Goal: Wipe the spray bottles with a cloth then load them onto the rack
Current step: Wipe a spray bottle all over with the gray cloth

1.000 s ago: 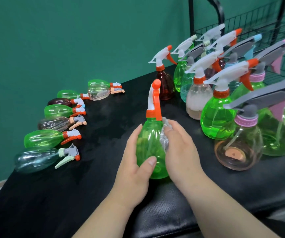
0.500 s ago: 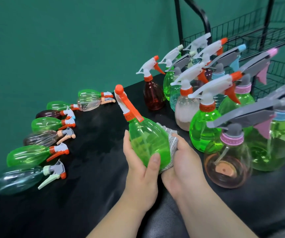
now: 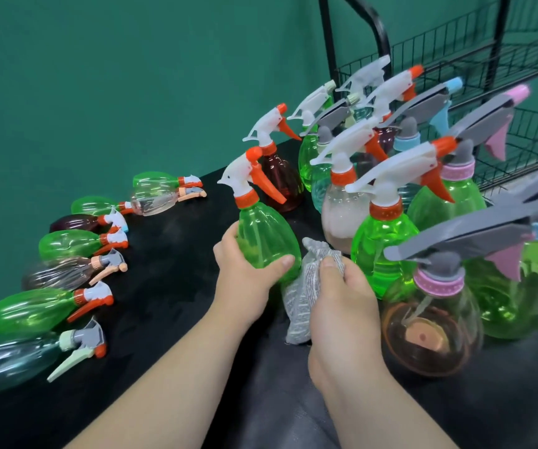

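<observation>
Row of clear plastic bottles (image 3: 50, 273) lying flat along left of black tabletop (image 3: 170, 286). Left hand (image 3: 245, 277) grips translucent green teardrop spray bottle (image 3: 266, 241), tilted, white-orange trigger head. Right hand (image 3: 342, 299) clutches bunched grey woven cloth (image 3: 306, 293), just beside bottle. Upright bottles (image 3: 387, 215) cluster right; black wire rack (image 3: 488, 79) behind.

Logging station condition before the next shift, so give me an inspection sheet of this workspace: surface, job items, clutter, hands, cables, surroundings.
Surface: black table, bottles on both sides.
Job's things: green plastic spray bottle with white-and-orange trigger, tilted; crumpled grey cloth beside it; upright bottles clustered right; bottles lying in a row left.
Clutter: nothing seen.
Hands: left hand grips the green bottle's body; right hand grips the cloth.
Cables: nothing seen.
Surroundings: black wire rack behind right; green wall.
</observation>
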